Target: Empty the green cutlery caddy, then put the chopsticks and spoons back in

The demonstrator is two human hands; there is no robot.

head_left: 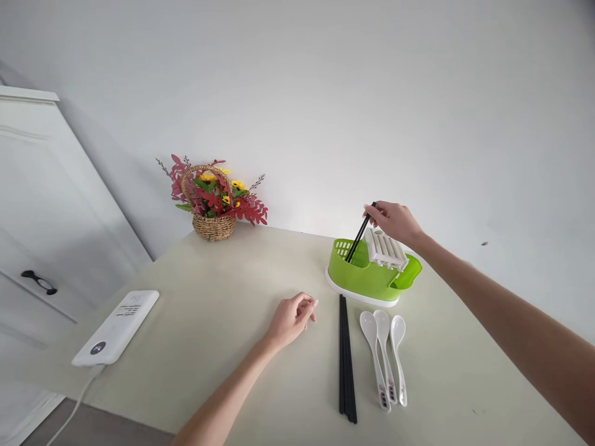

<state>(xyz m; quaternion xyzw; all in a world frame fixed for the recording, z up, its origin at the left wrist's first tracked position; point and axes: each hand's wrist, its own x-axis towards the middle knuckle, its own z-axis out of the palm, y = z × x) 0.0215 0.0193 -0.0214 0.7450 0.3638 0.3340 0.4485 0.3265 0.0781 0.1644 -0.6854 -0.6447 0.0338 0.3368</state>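
A green cutlery holder (pixel 367 277) on a white base stands on the pale table (pixel 223 297), and everything else can be placed from it. The holder has an open slotted compartment at its left end, a white ribbed insert (pixel 385 249) across the middle, and a shallow green lip at its right end. A pair of black chopsticks (pixel 359 238) leans in the left compartment, tips down inside it, tops tilted up toward the right. The right hand (pixel 393 222) reaches over the holder and pinches the top ends of these chopsticks between thumb and fingertips. Whether the other compartments hold anything cannot be told.

Just in front of the holder more black chopsticks (pixel 346 359) lie flat in a tight bundle, running toward the near table edge. Beside them, also in front of the holder, three white spoons (pixel 385 356) lie side by side, bowls toward the holder.

The left hand (pixel 292 319) rests on the table in front and left of the holder, fingers loosely curled, holding nothing.

Far left of the holder, against the wall, a wicker basket (pixel 214 224) holds red leaves and yellow flowers. A flat white device (pixel 117 326) lies near the table's left edge.
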